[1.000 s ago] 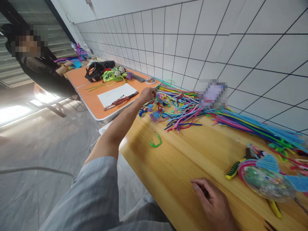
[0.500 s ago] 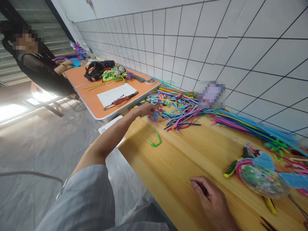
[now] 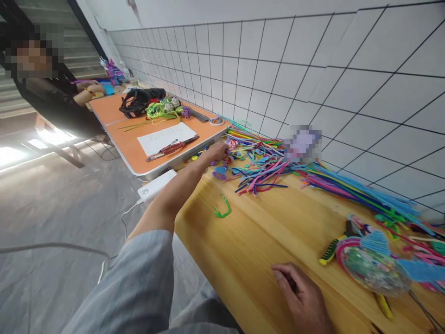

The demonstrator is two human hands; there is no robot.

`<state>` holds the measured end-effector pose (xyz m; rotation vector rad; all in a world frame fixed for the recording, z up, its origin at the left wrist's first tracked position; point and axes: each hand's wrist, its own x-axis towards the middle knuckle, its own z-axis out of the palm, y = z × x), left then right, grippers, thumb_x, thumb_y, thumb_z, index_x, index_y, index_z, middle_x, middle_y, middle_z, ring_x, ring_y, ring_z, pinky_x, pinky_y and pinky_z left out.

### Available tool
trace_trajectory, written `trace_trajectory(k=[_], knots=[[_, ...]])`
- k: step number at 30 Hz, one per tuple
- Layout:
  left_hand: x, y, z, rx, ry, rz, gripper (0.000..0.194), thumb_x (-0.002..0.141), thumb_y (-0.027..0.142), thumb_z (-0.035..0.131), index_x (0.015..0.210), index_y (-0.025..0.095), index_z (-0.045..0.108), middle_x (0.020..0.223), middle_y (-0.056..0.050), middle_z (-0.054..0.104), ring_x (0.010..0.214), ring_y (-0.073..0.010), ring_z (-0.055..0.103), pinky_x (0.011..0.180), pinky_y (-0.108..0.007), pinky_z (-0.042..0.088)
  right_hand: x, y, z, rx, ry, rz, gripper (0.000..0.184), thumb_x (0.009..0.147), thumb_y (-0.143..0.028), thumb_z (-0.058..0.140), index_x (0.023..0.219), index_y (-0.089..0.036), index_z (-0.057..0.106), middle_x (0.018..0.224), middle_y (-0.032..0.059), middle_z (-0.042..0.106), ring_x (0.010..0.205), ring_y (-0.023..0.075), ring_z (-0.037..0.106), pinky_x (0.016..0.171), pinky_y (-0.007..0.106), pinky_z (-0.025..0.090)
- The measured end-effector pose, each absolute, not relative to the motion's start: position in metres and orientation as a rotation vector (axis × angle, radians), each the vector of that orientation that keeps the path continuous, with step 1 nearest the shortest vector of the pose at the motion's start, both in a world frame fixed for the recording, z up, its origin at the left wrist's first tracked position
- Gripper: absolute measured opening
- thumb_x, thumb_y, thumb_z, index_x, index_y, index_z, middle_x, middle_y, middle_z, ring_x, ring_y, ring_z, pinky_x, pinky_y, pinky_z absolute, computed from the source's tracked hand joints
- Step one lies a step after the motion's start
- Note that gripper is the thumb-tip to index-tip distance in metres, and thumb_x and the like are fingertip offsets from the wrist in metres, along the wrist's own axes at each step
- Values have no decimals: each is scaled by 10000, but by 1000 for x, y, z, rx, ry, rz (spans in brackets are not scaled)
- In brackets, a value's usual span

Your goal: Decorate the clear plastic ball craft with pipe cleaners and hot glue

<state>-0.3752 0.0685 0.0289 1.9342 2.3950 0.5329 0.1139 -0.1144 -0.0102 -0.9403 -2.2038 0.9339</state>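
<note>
One left hand reaches among small craft pieces.

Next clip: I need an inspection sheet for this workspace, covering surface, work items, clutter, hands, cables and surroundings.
Surface: wooden table, with an orange table beyond it.
Work items: small craft pieces near the left hand; pipe cleaners along the wall side.
Clutter: green piece lying apart; pliers partly covered by a clear round ornament; paper and red-handled tool on the orange table.
Hands: left hand among the craft pieces, grip unclear; right hand on the wooden table, loosely curled, nothing seen in it.
Cables: white cable from a white box; grey cable at far left.
Surroundings: tiled wall; another person by the orange table.
</note>
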Motion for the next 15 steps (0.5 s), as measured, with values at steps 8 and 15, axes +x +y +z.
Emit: trace_trajectory(k=[8,15], knots=[[-404,72,42,1775,2603,1012,250,914,172,615,1130,154,739,1187,-146,716,1116,-283,659,1028,-397,525,114,-113,-9,-881,-2208,905,382,1042,-507,569,864,-246,783,729,16,778,623,150,757,589,175,592],[-376,66,33,1880,2494,1169,287,900,204,668,1171,157,748,1313,-185,667,1258,-351,602,1110,-472,455,114,-113,-14,-867,-2209,896,357,1046,-482,572,877,-245,780,733,11,774,624,148,749,581,177,585]])
